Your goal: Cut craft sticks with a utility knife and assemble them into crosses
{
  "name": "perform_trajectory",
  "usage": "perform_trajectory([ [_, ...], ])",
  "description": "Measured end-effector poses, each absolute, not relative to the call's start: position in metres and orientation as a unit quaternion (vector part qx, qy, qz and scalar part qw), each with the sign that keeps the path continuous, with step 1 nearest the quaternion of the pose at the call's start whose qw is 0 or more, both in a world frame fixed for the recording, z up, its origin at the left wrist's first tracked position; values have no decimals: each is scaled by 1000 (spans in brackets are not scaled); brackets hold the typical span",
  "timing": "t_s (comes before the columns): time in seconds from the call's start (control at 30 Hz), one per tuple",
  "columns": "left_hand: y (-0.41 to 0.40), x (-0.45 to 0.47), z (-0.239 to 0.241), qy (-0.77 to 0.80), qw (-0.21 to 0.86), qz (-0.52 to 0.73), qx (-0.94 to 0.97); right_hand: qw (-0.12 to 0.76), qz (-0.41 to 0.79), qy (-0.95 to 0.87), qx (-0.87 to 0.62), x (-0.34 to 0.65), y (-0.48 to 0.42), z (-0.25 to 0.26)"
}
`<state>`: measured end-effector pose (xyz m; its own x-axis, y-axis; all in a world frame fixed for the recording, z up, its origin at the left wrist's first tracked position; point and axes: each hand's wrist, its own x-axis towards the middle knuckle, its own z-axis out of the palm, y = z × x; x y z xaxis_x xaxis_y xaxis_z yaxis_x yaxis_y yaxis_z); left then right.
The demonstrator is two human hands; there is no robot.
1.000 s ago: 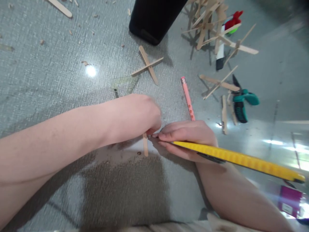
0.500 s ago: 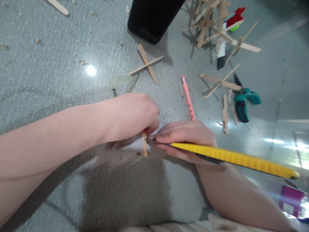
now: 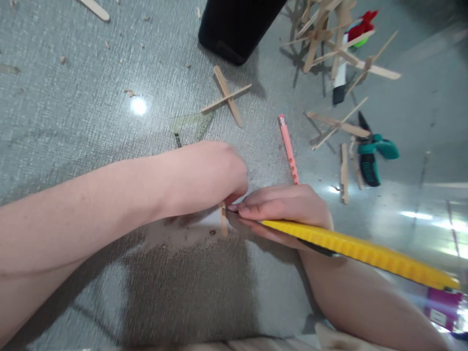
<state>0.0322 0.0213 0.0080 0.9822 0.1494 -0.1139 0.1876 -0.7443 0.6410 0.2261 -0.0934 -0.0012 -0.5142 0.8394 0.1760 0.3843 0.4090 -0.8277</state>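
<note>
My left hand (image 3: 208, 173) presses down on a short wooden craft stick (image 3: 223, 222) that lies on the grey textured table (image 3: 73, 97); only the stick's lower end shows below the fingers. My right hand (image 3: 288, 207) grips a long yellow utility knife (image 3: 361, 251), its tip against the stick right beside my left fingertips. The two hands touch at the stick.
A pink pencil (image 3: 288, 148) lies just behind my right hand. A crossed pair of sticks (image 3: 226, 96) sits farther back, next to a black container (image 3: 237, 24). At the back right are a pile of glued stick crosses (image 3: 336, 44), teal-handled pliers (image 3: 369, 156) and loose sticks. Wood chips litter the table.
Both hands hold nearly the same place at the stick; the view has shifted slightly, and the knife handle now angles a little lower.
</note>
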Motion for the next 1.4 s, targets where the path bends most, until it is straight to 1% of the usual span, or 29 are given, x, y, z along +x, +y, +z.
perform_trajectory([
  [0.27,25,37,2,50,319,-63,944,312,397,-776,-379,230,-94,-3],
  [0.47,28,35,17,43,309,-101,945,298,397,-783,-374,230,-94,1],
  [0.7,28,29,11,24,317,-30,948,302,370,-791,-383,231,-97,0],
  [0.83,28,26,7,15,309,-18,951,340,340,-780,-400,228,-95,0],
  [0.93,28,24,6,12,311,-5,950,361,350,-766,-400,227,-92,0],
  [1.07,29,21,3,7,305,42,951,353,364,-768,-391,230,-91,1],
  [1.2,29,19,-2,34,310,48,949,365,389,-750,-391,232,-92,1],
  [1.3,25,16,-2,48,331,63,940,382,379,-741,-401,232,-95,0],
  [1.4,20,14,1,53,328,82,940,409,354,-723,-429,232,-99,-2],
])
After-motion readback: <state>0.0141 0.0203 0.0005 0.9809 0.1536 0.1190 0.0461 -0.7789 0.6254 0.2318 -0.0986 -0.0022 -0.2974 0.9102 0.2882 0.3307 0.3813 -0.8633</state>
